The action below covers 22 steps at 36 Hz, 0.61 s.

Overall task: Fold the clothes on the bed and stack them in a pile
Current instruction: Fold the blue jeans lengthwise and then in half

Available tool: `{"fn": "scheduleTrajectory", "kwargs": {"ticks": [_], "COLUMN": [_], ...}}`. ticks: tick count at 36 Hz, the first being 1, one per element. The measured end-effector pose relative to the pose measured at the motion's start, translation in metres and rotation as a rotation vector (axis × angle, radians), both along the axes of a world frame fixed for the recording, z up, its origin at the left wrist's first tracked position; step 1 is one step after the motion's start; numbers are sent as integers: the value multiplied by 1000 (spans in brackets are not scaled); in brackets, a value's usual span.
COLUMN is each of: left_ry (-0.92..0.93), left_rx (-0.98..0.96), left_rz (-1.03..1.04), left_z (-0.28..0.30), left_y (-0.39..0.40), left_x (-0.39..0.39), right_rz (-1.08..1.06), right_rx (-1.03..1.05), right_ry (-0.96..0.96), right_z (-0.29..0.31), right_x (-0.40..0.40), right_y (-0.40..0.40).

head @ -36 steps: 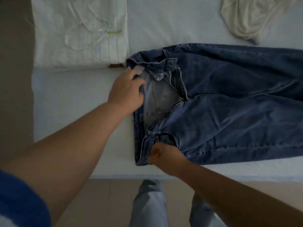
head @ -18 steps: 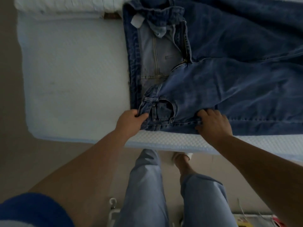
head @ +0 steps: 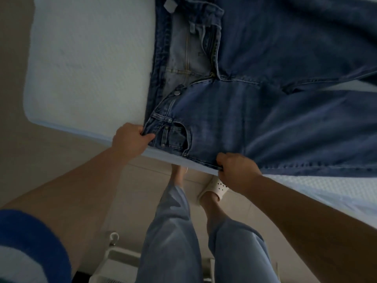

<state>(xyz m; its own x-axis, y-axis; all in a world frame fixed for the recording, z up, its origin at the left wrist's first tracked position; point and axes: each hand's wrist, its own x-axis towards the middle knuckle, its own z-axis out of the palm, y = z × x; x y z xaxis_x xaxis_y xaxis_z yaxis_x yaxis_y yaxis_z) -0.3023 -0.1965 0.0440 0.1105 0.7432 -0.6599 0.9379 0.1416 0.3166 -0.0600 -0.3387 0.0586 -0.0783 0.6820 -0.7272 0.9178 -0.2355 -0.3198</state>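
A pair of blue jeans (head: 265, 94) lies spread on the white bed (head: 87, 64), waistband to the left, fly open, legs running off to the right. My left hand (head: 130, 140) grips the near corner of the waistband at the bed's front edge. My right hand (head: 236, 170) pinches the near side seam of the jeans a little further right, also at the bed's edge. The far ends of the legs are out of view.
The bed's front edge (head: 167, 158) runs diagonally across the view. Below it are my legs in light blue trousers (head: 173, 231) and a white sandal (head: 216, 189) on the beige floor. A white object (head: 116, 260) stands on the floor near my feet.
My left hand left the far waistband and took the near waistband corner; my right hand slid right along the near seam. The view tilted down, so the folded clothes at the back dropped out of sight.
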Motion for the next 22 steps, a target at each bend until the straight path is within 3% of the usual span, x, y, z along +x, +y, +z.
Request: {"fn": "scheduleTrajectory", "kwargs": {"ticks": [4,9,15,18,20,22], "left_ry": [-52,-99,-201,-290,-396,-503], "left_rx": [7,116,-332,-439,-354,-144], "left_rz": [112,139,377,396,447,477], "left_z": [-3,14,15,7,2,-2], "left_y": [-14,7,63,81,85,82], "left_x": [-2,27,79,91,93,89], "right_rz": [-9,-203,-409,-510,-581,-681], "right_rx": [-72,30,223,378,455,434], "right_ry": [24,47,96,67,42,69], "right_z": [0,5,4,0,-3,-8], "right_x": [-2,15,37,42,43,42], "right_y": [-6,8,79,125,153,179]}}
